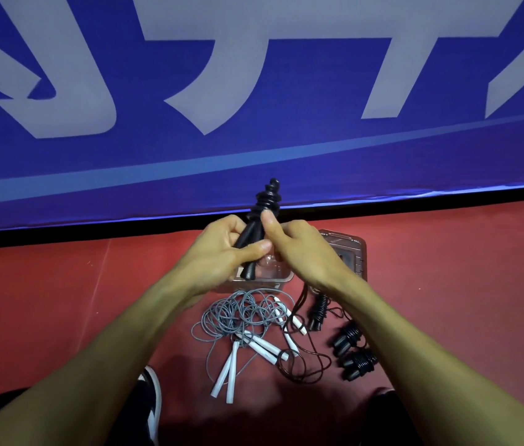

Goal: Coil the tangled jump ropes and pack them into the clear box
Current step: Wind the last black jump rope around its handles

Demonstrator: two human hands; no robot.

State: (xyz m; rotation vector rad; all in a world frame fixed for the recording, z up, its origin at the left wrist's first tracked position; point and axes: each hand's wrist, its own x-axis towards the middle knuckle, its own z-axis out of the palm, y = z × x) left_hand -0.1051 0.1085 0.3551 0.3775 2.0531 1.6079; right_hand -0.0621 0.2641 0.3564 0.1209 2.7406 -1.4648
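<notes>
My left hand (222, 249) grips the two handles of a black jump rope (265, 201), whose cord is wound tightly round their upper part. My right hand (299, 249) pinches the same bundle from the right, thumb up against the coils. Below the hands the clear box (283, 278) stands on the red floor, mostly hidden by them. Its lid (350, 252) lies just to the right. Nearer to me lies a tangle of grey cord with white handles (241, 320). A loose black cord (305, 362) and several wound black ropes (350, 346) lie to the right of it.
A blue banner (254, 91) with large white letters stands along the far edge of the red floor (61, 300). My shoe (153, 403) and dark trouser legs show at the bottom of the view.
</notes>
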